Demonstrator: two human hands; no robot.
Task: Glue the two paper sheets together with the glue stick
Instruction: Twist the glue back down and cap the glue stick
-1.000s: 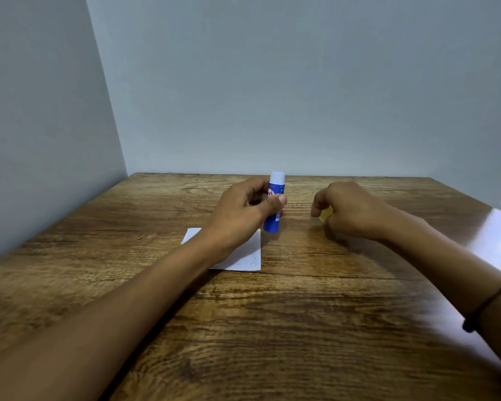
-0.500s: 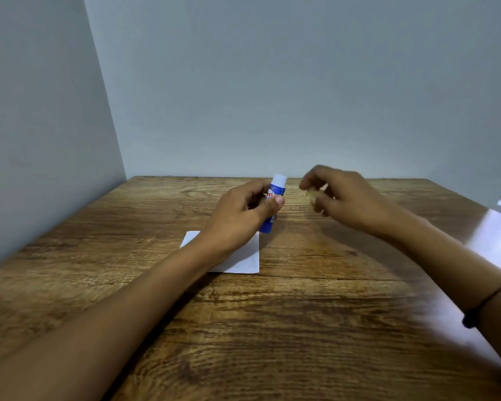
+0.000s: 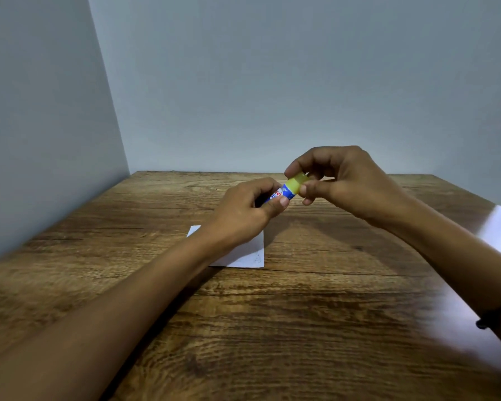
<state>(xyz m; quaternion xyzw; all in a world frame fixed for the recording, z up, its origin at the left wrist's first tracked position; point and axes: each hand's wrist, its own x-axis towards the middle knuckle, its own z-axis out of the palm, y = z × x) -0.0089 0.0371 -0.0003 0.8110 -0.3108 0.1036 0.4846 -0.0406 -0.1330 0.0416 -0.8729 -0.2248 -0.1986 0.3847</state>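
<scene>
The left hand (image 3: 240, 212) is closed around the blue barrel of the glue stick (image 3: 282, 193), thumb pressed along its near side, holding it in the air above the surface (image 3: 301, 328). The right hand (image 3: 347, 183) meets it from the other side: its thumb and fingers pinch narrowly around the yellow cap (image 3: 297, 180) at the stick's upper end, the remaining fingers curled loosely. The stick's long axis is tilted, running from lower left inside the left fist up and to the right into the right hand's pinch, so the cap end points toward the right hand and away from the left palm. Whether the cap is fully seated or only partly on the barrel cannot be told, since fingers cover the joint. Judging from this, any move on the cap would run along that slanted axis, with the left hand acting as the anchor and the right hand doing the twisting or pushing. Below and slightly nearer than the left hand lies a white paper sheet (image 3: 243, 256) flat on the surface, its left part hidden under the left wrist; only one sheet outline can be made out, so whether a second lies stacked with it is unclear. The sheet is nearer the left arm, well apart from the right. A dark band (image 3: 495, 315) circles the right wrist.
</scene>
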